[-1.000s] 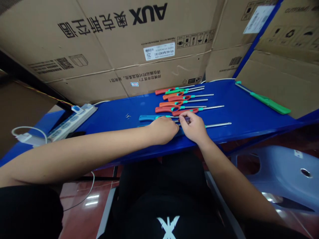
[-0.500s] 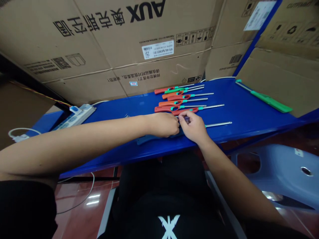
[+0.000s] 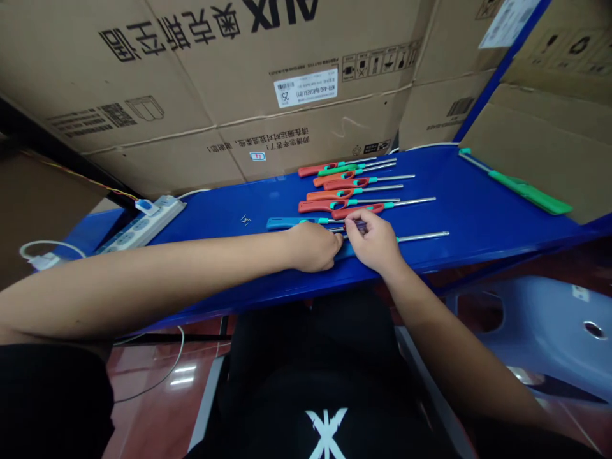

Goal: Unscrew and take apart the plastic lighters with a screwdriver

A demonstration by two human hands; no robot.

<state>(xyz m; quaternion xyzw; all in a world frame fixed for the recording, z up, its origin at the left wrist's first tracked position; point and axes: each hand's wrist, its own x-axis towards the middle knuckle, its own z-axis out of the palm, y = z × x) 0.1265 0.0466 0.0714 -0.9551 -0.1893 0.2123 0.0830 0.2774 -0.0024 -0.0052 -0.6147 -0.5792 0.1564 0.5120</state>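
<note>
My right hand is closed, its thumb and fingers pinching the dark purplish handle of what looks like a screwdriver. A thin metal shaft points left from it, toward my left hand. That hand is curled shut, and whatever its fingers hold is hidden. Between and beneath both hands lies a blue lighter, mostly covered, with its long metal tube reaching out to the right. Just behind my left hand rests another blue lighter. A few small screws lie left of it.
Several red, orange and green long-necked lighters lie in a row toward the back. A separate green lighter is at the right. Cardboard boxes wall the blue table. A power strip sits left; a plastic stool stands right.
My left hand and forearm have come slightly lower, uncovering the blue lighter and the screws behind them. My right hand keeps its pinch on the screwdriver. The view has shifted slightly.
</note>
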